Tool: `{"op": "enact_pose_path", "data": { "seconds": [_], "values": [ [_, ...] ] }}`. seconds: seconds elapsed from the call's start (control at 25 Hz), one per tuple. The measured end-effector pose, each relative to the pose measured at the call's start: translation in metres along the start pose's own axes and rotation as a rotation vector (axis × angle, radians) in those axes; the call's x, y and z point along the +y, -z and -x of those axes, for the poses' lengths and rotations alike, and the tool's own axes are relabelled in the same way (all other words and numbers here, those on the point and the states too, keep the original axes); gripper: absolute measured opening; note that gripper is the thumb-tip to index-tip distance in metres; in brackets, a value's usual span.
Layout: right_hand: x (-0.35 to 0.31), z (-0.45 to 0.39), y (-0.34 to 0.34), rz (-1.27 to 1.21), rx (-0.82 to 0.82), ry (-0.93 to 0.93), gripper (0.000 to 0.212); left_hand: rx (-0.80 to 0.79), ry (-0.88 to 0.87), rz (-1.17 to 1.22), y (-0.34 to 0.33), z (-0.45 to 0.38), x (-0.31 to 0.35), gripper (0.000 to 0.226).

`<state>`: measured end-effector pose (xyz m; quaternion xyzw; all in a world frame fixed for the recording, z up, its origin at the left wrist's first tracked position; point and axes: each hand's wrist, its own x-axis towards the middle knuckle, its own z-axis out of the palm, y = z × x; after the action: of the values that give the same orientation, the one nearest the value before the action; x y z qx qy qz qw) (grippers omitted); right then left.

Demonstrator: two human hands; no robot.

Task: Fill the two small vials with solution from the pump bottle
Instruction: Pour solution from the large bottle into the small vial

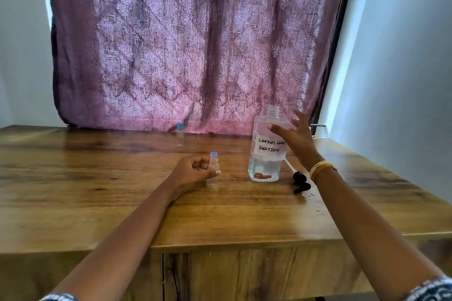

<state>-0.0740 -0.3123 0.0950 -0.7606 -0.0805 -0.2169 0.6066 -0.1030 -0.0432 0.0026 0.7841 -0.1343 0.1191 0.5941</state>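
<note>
I see my left hand [195, 171] curled beside the nearer vial [213, 170], thumb tip touching its side; whether the fingers actually grip it I cannot tell. That vial stands upright with a blue cap, about mid-surface. The second vial [180, 134], also blue-capped, stands upright near the far edge of the table [97, 190], well apart from the first. My right hand [293, 137] is spread wide, fingers straight, just beside the pump bottle [267, 149] (its neck is uncapped, liquid only in the lower part), holding nothing. The black pump head [300, 182] lies on the surface just right of the bottle, under my right wrist.
</note>
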Motion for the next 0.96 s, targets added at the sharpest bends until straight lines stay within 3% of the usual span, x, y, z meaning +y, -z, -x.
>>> {"op": "enact_pose_path", "data": {
  "seconds": [0.08,0.28,0.44,0.6,0.96],
  "values": [
    [-0.003,0.000,0.003,-0.134,-0.147,-0.096,0.072,0.003,-0.002,-0.005,0.000,-0.001,-0.001,0.024],
    [0.006,-0.005,-0.005,-0.089,-0.190,0.016,0.029,-0.008,0.002,0.001,0.000,-0.004,-0.004,0.026],
    [0.007,-0.003,-0.010,-0.114,-0.111,0.023,0.035,-0.003,-0.006,0.011,0.001,-0.005,-0.007,0.033],
    [0.009,0.003,-0.025,0.029,0.010,0.172,0.058,-0.011,-0.029,0.068,-0.002,-0.003,0.000,0.030],
    [0.028,-0.003,-0.058,0.344,-0.126,0.617,0.064,-0.030,-0.023,0.135,-0.002,-0.006,-0.001,0.035]
  ]
}}
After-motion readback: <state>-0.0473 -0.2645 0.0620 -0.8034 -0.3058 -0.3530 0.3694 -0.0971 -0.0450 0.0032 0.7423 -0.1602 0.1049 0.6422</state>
